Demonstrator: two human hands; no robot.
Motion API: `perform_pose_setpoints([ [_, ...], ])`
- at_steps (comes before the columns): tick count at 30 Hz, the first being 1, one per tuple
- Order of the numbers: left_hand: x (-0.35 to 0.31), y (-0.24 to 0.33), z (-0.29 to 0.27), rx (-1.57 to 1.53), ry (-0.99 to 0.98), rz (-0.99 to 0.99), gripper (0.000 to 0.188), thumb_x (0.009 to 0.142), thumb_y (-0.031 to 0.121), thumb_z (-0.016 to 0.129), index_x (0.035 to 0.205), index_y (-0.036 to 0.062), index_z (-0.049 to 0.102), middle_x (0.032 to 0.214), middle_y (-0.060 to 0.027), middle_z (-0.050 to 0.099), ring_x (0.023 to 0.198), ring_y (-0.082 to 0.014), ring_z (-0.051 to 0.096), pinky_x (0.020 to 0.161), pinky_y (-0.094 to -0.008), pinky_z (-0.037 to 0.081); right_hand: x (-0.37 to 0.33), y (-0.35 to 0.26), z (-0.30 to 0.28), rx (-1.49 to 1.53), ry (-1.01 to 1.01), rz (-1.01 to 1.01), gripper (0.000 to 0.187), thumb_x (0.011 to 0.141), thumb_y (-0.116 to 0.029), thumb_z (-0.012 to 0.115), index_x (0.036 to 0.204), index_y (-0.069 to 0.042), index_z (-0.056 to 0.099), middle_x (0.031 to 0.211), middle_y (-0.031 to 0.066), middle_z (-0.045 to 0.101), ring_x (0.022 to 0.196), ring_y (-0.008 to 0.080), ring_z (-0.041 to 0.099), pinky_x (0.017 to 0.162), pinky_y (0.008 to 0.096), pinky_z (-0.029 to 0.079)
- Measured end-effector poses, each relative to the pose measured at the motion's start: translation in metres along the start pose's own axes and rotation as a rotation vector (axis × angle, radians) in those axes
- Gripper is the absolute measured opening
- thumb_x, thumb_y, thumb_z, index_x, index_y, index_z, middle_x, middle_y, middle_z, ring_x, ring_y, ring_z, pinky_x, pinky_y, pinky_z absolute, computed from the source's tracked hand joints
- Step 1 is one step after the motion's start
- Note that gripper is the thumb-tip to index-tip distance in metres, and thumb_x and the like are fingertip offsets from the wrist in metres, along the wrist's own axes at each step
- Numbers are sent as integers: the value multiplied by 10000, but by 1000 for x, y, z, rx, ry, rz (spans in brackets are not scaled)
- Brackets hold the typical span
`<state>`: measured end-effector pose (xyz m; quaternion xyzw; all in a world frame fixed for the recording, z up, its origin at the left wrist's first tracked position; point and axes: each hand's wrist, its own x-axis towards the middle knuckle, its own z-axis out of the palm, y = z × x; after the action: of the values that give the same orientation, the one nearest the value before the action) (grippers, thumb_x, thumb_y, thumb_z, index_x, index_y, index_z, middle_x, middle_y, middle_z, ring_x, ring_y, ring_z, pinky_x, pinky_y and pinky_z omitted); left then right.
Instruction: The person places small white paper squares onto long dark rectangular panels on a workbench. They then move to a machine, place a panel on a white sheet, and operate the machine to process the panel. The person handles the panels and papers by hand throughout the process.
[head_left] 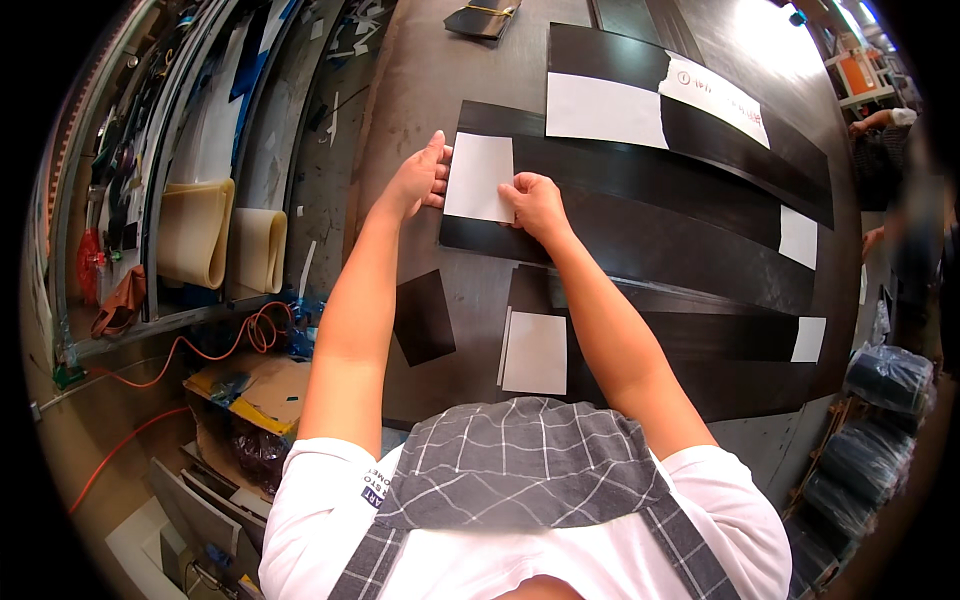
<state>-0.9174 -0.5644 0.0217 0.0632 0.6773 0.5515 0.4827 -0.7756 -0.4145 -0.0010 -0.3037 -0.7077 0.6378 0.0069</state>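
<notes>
Okay, white card (pixel 470 175) lies on the left end of a long black sheet (pixel 640 235) on the table (pixel 425 235), black showing on its near and far sides. My right hand (pixel 537 207) has thumb and fingers pinched at the card's right edge, other fingers curled in. My left hand (pixel 417 182) is unclenched, thumb pointing far, fingers along the left edge of card and sheet; can't tell how firmly they press.

Far side of the table: another black strip (pixel 595 50) with a white sheet (pixel 605 110) on its left part and a torn label (pixel 712 98) with handwriting right of that. Farther left, a dark bundle (pixel 482 20) with a band round it.

Near side: black square (pixel 425 317) lying askew, left of a second card (pixel 536 353), which sits between my forearms. Two small white pieces at the right, one farther (pixel 798 238), one nearer (pixel 809 340).

Off the table, left: rack with folded beige sheets (pixel 198 235), orange cord (pixel 180 345) and a cardboard box (pixel 280 378) near it. Right: plastic-wrapped rolls (pixel 865 460), near; a co-worker's arm (pixel 878 121), far.
</notes>
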Motion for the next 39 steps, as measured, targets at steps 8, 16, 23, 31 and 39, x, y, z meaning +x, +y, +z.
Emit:
perform_pose_setpoints([
  [8, 6, -6, 3, 183, 47, 116, 294, 801, 55, 601, 1081, 20, 520, 895, -88, 633, 729, -135, 616, 599, -277, 508, -1, -1, 1, -46, 17, 11, 226, 824, -196, 631, 779, 26, 624, 650, 125, 644, 534, 189, 636, 530, 319, 498],
  [16, -41, 36, 28, -2, 174, 315, 456, 698, -52, 587, 1145, -72, 502, 872, -138, 645, 730, -164, 634, 682, -269, 511, -106, -24, -52, 179, 110, 70, 379, 881, -345, 593, 807, 25, 631, 653, 84, 633, 533, 157, 616, 495, 256, 498],
  [23, -153, 122, 100, 102, 145, 675, 538, 703, 20, 609, 1209, -59, 446, 933, -159, 640, 806, -168, 633, 755, -253, 499, -199, 47, -115, 1412, 109, 344, 702, 862, -585, 492, 1050, 90, 542, 920, 200, 622, 790, 210, 636, 641, 248, 548],
  [31, -253, 121, 122, 162, 215, 806, 539, 736, 51, 604, 1229, -60, 417, 906, -186, 644, 787, -167, 652, 798, -272, 511, -190, 153, -285, 1736, 677, -177, 305, 924, -237, 393, 1065, -25, 560, 1082, 135, 618, 1029, 321, 579, 910, 489, 466],
  [39, -219, -16, 84, -93, 237, 444, 470, 726, -80, 591, 1172, -8, 459, 958, -128, 627, 820, -164, 633, 749, -280, 534, -274, 187, -380, 1221, 797, -394, 268, 821, 84, 489, 1033, -67, 555, 1057, 118, 617, 995, 281, 597, 882, 435, 493],
])
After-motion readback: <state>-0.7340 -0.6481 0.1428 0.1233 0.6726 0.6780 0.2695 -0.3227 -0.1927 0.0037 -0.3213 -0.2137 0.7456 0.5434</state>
